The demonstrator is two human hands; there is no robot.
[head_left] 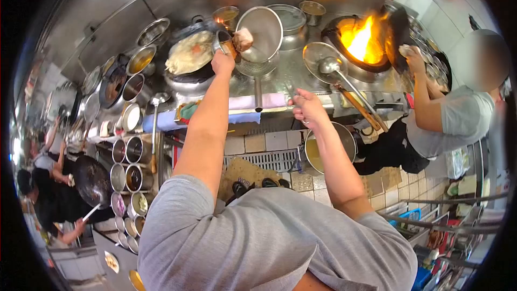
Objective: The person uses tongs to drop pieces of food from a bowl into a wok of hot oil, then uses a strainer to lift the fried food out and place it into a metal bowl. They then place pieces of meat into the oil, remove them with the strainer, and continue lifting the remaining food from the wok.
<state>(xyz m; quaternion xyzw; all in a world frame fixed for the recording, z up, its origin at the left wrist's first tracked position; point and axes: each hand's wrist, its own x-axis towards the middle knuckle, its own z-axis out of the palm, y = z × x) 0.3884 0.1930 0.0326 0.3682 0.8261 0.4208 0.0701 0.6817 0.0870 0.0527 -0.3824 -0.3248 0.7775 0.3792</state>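
My left hand (222,63) grips a small metal container (226,44), tilted to the right over the stove top. A pale and brown lump of food (243,39) is at its mouth, in front of a round metal bowl (266,26). Below the bowl is a perforated metal strainer (257,68) with a long handle pointing towards me. My right hand (309,108) hangs to the right of that handle, fingers loosely bent and apart, holding nothing. A wok (196,75) with a heap of pale food (190,53) is left of my left hand.
Flames rise from a wok (371,67) at the right, where a co-worker (449,108) stands. A ladle (331,66) rests on a strainer (312,56). Several sauce pots (137,150) line the left side. A large pot (344,134) with yellowish liquid stands below my right hand.
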